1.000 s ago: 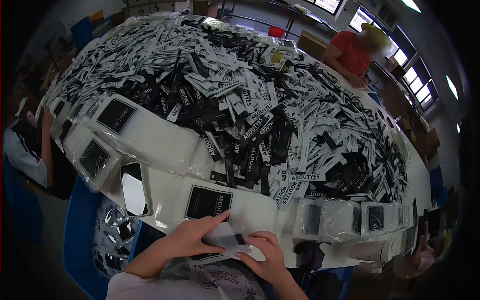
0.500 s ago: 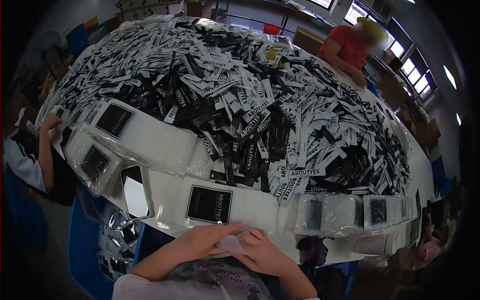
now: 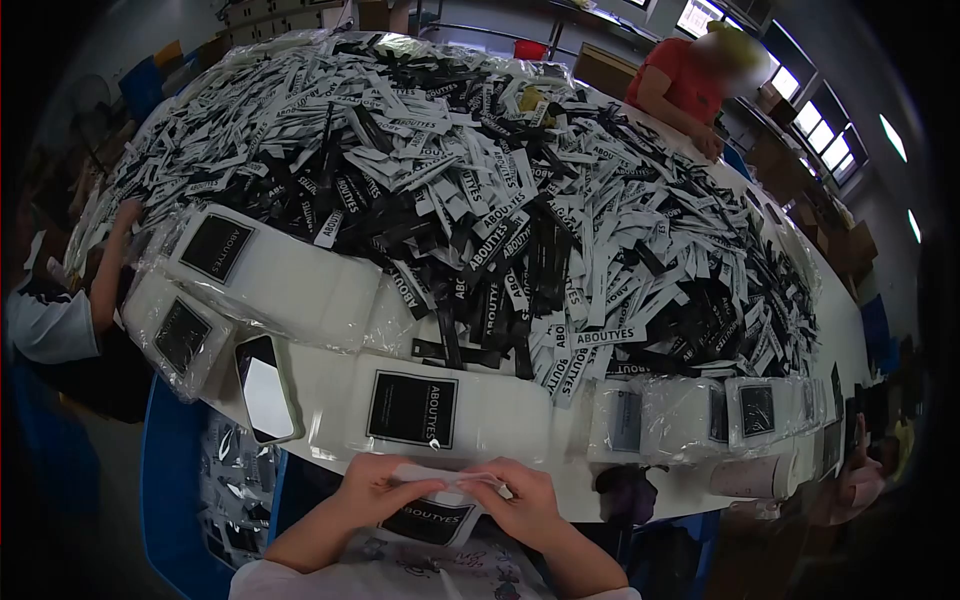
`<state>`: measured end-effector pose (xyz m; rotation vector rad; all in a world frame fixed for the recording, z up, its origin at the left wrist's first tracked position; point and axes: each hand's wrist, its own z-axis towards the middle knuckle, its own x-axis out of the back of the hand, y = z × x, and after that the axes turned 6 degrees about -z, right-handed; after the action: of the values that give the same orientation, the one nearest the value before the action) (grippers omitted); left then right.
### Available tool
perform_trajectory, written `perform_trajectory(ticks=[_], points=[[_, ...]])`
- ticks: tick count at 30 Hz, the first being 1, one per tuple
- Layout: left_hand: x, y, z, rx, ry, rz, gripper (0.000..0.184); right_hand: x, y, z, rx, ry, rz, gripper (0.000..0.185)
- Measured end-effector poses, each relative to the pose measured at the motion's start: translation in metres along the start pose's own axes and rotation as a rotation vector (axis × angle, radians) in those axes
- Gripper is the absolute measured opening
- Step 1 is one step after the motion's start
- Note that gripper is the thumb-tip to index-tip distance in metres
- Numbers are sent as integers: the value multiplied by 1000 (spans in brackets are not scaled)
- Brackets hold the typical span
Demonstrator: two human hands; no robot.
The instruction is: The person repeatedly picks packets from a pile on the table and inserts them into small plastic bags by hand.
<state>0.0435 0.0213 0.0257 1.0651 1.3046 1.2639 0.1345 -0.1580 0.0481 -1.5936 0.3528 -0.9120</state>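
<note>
A small bag with a black ABOUTYES label point(image 3: 430, 522) is held between my two hands near the table's front edge. My left hand point(image 3: 378, 490) pinches the left side of its whitish upper edge, and my right hand point(image 3: 520, 500) pinches the right side. Just beyond them lies a stack of white bags point(image 3: 500, 415), with a black ABOUTYES label on its left part. To the left a phone point(image 3: 267, 390) rests on the table. Farther back spreads a large heap of black and white ABOUTYES packets point(image 3: 480, 200).
Wrapped stacks point(image 3: 280, 275) lie at the left and more wrapped packs point(image 3: 680, 420) at the right. A blue bin point(image 3: 175, 490) stands below the left edge. A purple item point(image 3: 626, 495) and a cup point(image 3: 750, 477) sit at the front right. Co-workers are at the left and back right.
My hands have drawn apart along the bag's upper edge, and its black label now shows below them. At the left, a co-worker's arm has reached farther over the table.
</note>
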Motion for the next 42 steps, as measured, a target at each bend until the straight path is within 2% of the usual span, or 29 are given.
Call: perform_trajectory(ticks=[1,3,4,6,8,10,11,13,14,16,17,18,20,21,23,24,26,28,30,34,36,38,39,41,42], points=[[7,0,-4,0,-2,0,16,1,-3,5,-1,1,0,18],[31,3,-16,10,-74,-43,14,2,-8,20,123,-241,-24,18],[45,9,-26,46,-51,58,13,6,-5,27,125,-240,-18,18],[76,23,-50,118,2,199,13,23,13,48,257,-62,-266,16],[98,33,-76,155,36,237,15,48,32,80,77,218,-702,21],[107,38,-96,631,196,616,24,59,73,103,-146,158,-1024,25],[105,36,-101,624,205,617,24,61,75,106,-136,161,-1026,25],[104,32,-108,485,73,1092,33,63,75,112,-385,159,-655,30],[101,30,-106,488,78,1087,33,69,73,112,-406,233,-525,21],[84,22,-95,309,106,572,35,89,62,110,-246,420,-319,13],[76,19,-85,313,103,563,35,100,61,110,-67,499,-107,9],[68,16,-68,212,82,585,34,109,58,112,119,579,104,4],[48,4,-29,-68,18,630,35,122,31,111,337,764,265,3],[35,-4,-9,-241,-19,649,37,123,14,105,301,813,290,6],[12,-6,20,-317,-72,866,37,125,25,91,333,606,69,4],[11,-17,24,-325,-64,859,37,119,32,80,-9,543,-203,10],[12,-37,26,-317,-181,912,36,111,35,69,115,101,-1034,28],[12,-37,25,-327,-157,893,33,103,65,59,45,-132,-1113,35],[16,-43,23,-342,-167,847,32,100,74,61,67,-139,-1158,32],[17,-55,19,-358,-146,875,31,112,61,67,249,-74,-1219,28],[8,-54,17,-451,-79,1000,34,113,40,58,424,229,-989,20],[2,-43,18,-392,-62,1004,34,103,32,45,622,586,-759,13],[-2,-38,18,-343,-46,1012,35,101,29,35,767,662,-667,14],[-9,-34,22,-335,0,975,36,73,33,3,737,858,-185,11],[-12,-33,23,-328,55,942,37,60,43,-6,738,968,-144,12]])
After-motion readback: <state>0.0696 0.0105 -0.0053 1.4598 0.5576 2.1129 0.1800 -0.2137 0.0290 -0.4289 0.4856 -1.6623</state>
